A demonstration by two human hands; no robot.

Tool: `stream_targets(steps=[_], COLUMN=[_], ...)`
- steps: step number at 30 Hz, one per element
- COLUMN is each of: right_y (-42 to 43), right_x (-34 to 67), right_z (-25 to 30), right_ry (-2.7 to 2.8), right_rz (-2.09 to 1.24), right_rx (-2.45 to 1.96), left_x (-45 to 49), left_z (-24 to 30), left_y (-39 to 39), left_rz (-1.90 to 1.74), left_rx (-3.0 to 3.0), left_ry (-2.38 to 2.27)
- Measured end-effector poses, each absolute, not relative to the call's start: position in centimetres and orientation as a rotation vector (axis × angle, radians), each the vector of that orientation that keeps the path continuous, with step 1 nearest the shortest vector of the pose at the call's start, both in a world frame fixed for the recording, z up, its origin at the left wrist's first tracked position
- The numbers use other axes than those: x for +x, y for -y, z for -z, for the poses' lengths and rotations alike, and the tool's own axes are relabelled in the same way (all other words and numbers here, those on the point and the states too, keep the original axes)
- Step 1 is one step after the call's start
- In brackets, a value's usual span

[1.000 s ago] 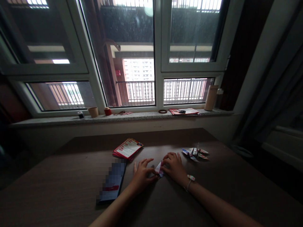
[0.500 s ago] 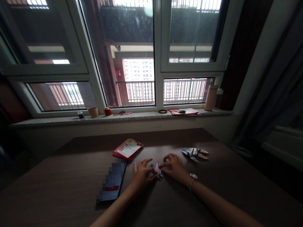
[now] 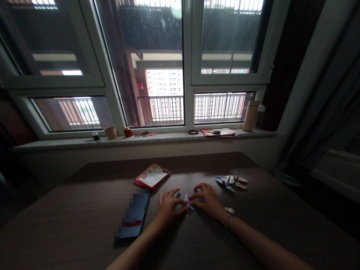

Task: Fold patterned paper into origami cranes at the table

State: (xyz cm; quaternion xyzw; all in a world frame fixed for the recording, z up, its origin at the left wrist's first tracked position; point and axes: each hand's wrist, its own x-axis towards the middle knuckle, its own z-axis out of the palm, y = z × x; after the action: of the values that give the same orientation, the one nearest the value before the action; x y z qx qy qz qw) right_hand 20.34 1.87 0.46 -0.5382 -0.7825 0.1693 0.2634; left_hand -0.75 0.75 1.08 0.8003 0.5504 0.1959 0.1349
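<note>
A small folded piece of printed paper [image 3: 188, 202] stands on the dark wooden table [image 3: 70, 217] between my two hands. My left hand [image 3: 168, 207] pinches its left side with the fingers curled. My right hand [image 3: 206, 198] pinches the paper's right edge, fingers bent; a bracelet sits on that wrist. Both hands rest on the table top.
A stack of red and white leaflets [image 3: 152, 176] lies beyond my left hand, a dark flat object [image 3: 133, 217] to its left. Several folded paper figures [image 3: 232, 182] lie to the right. The windowsill holds cups [image 3: 110, 132], papers [image 3: 218, 132] and a tall cylinder [image 3: 250, 116].
My right hand has turned and slid slightly away, and the folded paper now stands narrower and more upright between the fingers. My left hand has barely moved.
</note>
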Motion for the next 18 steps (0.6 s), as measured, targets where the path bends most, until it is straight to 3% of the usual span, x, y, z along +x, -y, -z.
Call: stream_targets(steps=[18], right_y=[-1.52], right_x=[19.89], right_z=[-0.78], right_ry=[2.124], right_rz=[-0.437], right_rx=[-1.502], left_x=[-0.70], left_z=[-1.13], left_y=[-0.75], left_rz=[-0.549], left_rx=[2.313], left_ry=[-1.609])
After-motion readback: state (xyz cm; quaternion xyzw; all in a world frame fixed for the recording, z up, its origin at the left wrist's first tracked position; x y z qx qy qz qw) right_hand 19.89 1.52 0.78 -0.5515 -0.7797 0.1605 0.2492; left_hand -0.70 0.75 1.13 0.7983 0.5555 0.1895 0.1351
